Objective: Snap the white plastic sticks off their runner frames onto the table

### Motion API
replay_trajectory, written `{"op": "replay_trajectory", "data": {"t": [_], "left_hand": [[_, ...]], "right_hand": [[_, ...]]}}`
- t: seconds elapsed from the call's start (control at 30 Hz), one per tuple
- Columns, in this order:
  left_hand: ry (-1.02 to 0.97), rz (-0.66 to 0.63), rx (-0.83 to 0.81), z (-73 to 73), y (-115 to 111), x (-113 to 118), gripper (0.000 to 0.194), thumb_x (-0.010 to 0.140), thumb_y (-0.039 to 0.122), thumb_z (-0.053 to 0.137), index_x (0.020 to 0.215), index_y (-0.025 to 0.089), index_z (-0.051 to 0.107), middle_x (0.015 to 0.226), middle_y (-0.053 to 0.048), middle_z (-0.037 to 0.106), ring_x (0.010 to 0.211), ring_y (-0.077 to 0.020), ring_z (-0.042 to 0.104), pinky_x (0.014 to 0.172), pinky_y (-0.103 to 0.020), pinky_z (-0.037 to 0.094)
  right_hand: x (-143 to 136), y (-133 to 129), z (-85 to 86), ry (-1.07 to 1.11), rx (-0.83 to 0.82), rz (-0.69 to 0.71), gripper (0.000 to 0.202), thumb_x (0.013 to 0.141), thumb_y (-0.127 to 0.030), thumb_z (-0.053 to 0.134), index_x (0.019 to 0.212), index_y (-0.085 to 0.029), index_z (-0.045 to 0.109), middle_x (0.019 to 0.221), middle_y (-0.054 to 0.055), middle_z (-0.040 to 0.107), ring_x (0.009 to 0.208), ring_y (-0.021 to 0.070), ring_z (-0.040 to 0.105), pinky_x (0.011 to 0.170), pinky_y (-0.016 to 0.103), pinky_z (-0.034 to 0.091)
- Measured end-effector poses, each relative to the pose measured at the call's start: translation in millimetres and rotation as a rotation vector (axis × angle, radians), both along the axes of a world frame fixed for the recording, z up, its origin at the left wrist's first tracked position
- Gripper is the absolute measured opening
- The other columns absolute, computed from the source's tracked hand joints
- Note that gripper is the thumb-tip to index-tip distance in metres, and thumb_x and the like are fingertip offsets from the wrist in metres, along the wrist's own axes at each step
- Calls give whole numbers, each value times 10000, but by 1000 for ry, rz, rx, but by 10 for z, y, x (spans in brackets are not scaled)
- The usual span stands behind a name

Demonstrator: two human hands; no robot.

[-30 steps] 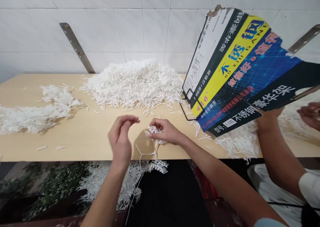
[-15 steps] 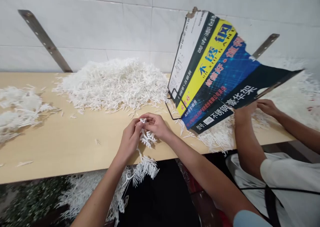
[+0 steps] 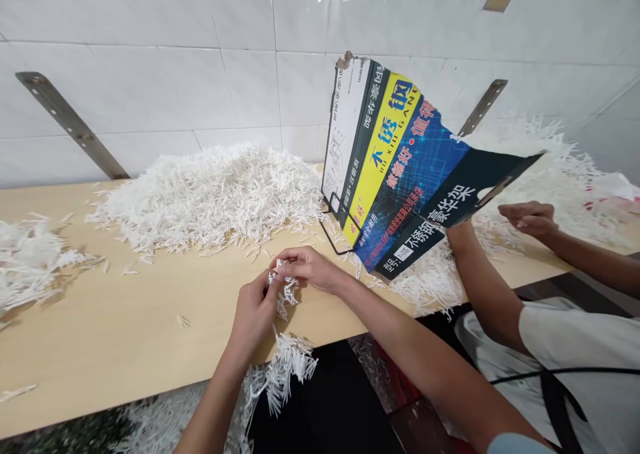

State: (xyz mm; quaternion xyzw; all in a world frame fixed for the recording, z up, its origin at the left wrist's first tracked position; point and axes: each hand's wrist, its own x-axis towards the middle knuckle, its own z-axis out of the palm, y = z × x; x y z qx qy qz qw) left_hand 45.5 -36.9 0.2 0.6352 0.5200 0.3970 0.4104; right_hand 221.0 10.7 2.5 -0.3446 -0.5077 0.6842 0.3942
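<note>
My left hand (image 3: 257,311) is closed in a pinch on a cluster of thin white plastic sprigs (image 3: 287,301), just above the front part of the table. Fingertips of my right hand (image 3: 309,269) meet it from the other side and are closed on the same cluster; its upper part is partly hidden by the fingers. Below, over the table's front edge, dangles another white bunch of sprigs (image 3: 290,367). Behind my hands spreads a large heap of loose white sprigs (image 3: 215,194).
A printed cardboard sheet (image 3: 395,154) stands upright in a black wire stand (image 3: 333,234) to the right. Beyond it, a co-worker's hands (image 3: 530,217) are near another white heap (image 3: 540,154). A smaller pile (image 3: 30,267) lies left on the wooden table (image 3: 125,334).
The view has shifted, so the wall shows more and the scene sits lower and further left. Both my hands stay closed on the cluster. The co-worker's far hand has drawn apart from the other arm.
</note>
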Motion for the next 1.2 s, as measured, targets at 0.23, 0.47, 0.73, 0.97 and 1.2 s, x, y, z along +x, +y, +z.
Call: {"op": "replay_trajectory", "data": {"t": [0.23, 0.47, 0.73, 0.97, 1.2], "left_hand": [[23, 22, -32, -15, -9, 4, 451, 961, 515, 540, 646, 196, 491, 572, 35, 459, 590, -134, 403, 586, -248, 269], [-1, 32, -70, 91, -35, 17, 419, 978, 574, 498, 869, 199, 650, 704, 27, 605, 677, -141, 490, 632, -231, 334], [216, -40, -32, 5, 3, 46, 381, 965, 484, 444, 688, 222, 445, 503, 67, 372, 500, -120, 363, 559, -256, 233], [232, -61, -6, 24, -37, 81, 365, 930, 423, 444, 634, 217, 391, 511, 53, 363, 517, -121, 368, 576, -268, 220], [144, 2, -41, 31, -87, 47, 411, 980, 480, 430, 671, 215, 367, 559, 59, 341, 552, -116, 365, 583, -259, 244]], "right_hand": [[-51, 2, -132, -31, 78, -168, 462, 630, -484, 944, 868, -140, 749, 666, -4, 664, 495, 80, 484, 456, 212, 354], [-99, 9, -118, -21, 37, -242, 406, 636, -496, 901, 805, -152, 766, 716, 39, 710, 525, 134, 560, 460, 248, 433], [-186, -172, -204, -250, 308, -618, 162, 781, -303, 686, 707, -175, 750, 647, 30, 675, 601, 158, 589, 558, 260, 443], [-130, -168, -137, -56, 183, -737, 213, 757, -373, 734, 716, -167, 698, 616, 12, 619, 504, 124, 525, 486, 242, 403], [-142, -105, -130, -129, 238, -632, 294, 942, -414, 607, 776, -178, 664, 580, -12, 565, 484, 109, 456, 478, 235, 349]]}}
